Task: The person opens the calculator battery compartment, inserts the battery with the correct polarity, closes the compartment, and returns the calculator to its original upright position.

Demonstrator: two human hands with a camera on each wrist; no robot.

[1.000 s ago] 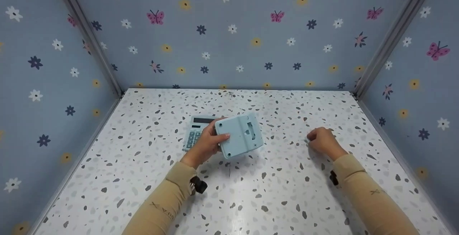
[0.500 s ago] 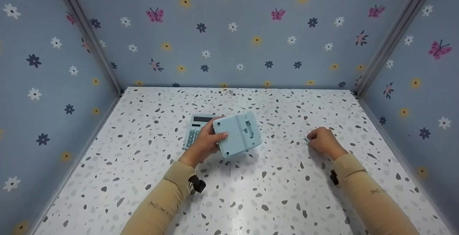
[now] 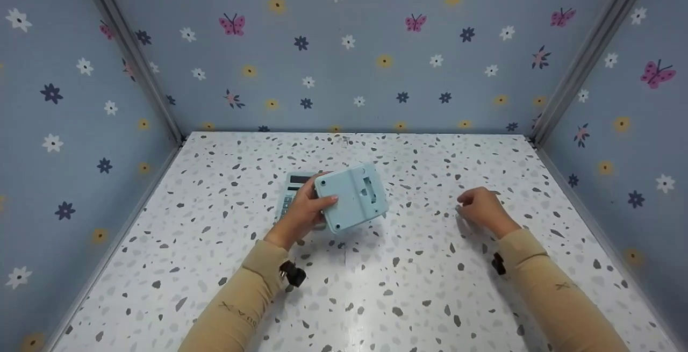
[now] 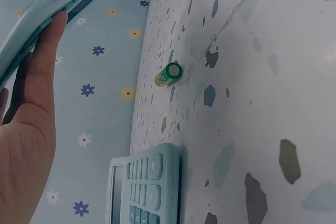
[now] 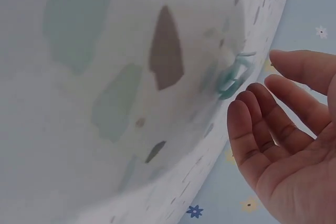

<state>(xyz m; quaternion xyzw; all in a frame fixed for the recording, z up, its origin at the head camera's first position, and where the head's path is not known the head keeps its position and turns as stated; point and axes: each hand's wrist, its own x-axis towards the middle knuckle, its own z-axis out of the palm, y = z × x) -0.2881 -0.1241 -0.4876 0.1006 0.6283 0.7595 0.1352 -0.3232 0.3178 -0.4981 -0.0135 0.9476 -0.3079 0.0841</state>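
My left hand (image 3: 303, 207) grips a light blue calculator (image 3: 348, 199) above the table, its back facing up and its battery slot uncovered. The thumb lies across the back, with fingers underneath. Partly behind that hand, a second light blue calculator (image 4: 152, 184) lies keys up. A green battery (image 4: 169, 74) rests on the table in the left wrist view; the head view does not show it. At the right, my right hand (image 3: 482, 212) hovers low with loosely bent fingers and nothing in them. Just beyond its fingertips lies a small teal plastic piece (image 5: 231, 83), probably the battery cover.
The speckled white table (image 3: 398, 287) is enclosed by blue flowered panels (image 3: 344, 62) at the back and both sides. Grey metal posts (image 3: 591, 56) stand at the back corners.
The right fingers have let go of the small teal piece and drawn slightly off it. The left hand has shifted the held calculator a little left and up.
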